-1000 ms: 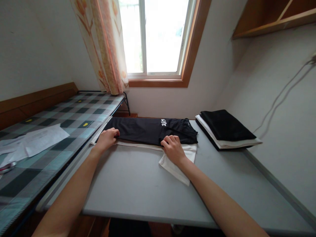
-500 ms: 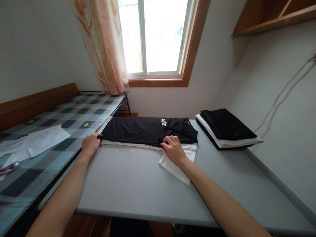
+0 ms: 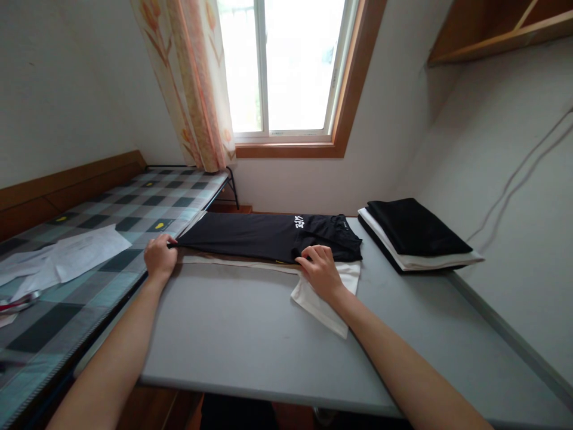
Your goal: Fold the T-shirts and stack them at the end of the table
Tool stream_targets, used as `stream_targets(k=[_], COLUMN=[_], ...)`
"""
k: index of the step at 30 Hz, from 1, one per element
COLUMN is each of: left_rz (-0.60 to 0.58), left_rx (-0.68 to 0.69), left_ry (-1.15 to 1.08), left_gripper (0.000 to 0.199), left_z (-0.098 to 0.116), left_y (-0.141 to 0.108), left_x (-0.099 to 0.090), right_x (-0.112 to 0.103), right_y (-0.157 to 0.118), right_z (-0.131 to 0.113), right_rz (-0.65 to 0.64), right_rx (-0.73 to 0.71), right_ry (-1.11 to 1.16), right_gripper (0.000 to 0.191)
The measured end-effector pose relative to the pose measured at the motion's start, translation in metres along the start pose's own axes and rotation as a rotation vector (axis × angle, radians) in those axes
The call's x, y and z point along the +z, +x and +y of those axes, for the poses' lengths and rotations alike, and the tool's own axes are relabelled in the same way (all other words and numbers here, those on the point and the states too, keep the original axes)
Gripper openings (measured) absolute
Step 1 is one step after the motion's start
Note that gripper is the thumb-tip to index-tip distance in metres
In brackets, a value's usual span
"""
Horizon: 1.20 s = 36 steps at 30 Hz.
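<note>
Black pants [image 3: 250, 235] with white lettering lie sideways across the grey table [image 3: 233, 328], their gathered waistband at the right. Beneath them is a white garment [image 3: 320, 306], probably a shirt, its edge showing along the front and a sleeve-like flap sticking out toward me. My left hand [image 3: 161, 258] pinches the near left corner of the pants and pulls it out taut. My right hand [image 3: 320, 269] grips the near edge of the pants, right of the middle, fingers closed on the cloth.
A folded stack of black and white cloth [image 3: 416, 233] sits at the table's right rear. To the left, a bed with a checkered cover [image 3: 89, 209] holds loose papers [image 3: 85, 254]. A curtain [image 3: 197, 89] hangs by the window, and a wooden shelf [image 3: 501, 45] juts out at upper right.
My left hand has drawn the left corner of the pants slightly outward and up, stretching the cloth. My right hand stays on the near edge. The view has shifted a little.
</note>
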<state>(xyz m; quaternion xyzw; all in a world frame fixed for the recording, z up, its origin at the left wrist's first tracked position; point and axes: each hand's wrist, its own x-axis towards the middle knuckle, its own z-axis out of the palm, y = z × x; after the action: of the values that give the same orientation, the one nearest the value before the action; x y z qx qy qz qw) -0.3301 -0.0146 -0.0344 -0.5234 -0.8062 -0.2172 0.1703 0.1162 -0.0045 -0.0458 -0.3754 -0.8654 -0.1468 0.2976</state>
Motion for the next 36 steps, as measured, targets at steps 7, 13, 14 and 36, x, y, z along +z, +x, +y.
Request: stream_targets(k=[7,13,14,36], left_rz=[-0.193,-0.245,-0.204,-0.356], left_rx=[0.082,0.065,0.068,1.33], left_ry=[0.18,0.182,0.17,-0.546], left_gripper=[0.022,0.022,0.024,0.028], left_z=[0.009,0.021,0.024,0.253], left_y=[-0.004,-0.013,-0.015,-0.086], left_x=[-0.007,-0.014,-0.015,-0.021], right_x=[-0.001,-0.003,-0.004,-0.008], right_y=[-0.002,-0.002,-0.002,-0.034], right_z=[0.002,0.013,0.019,0.113], right_rz=[-0.155,-0.054,-0.011,-0.179], right_rx=[-0.084,0.09,0.15,0.989], right_ry=[0.144,0.357,0.356,0.143], right_gripper=[0.015,0.036,0.033,0.024])
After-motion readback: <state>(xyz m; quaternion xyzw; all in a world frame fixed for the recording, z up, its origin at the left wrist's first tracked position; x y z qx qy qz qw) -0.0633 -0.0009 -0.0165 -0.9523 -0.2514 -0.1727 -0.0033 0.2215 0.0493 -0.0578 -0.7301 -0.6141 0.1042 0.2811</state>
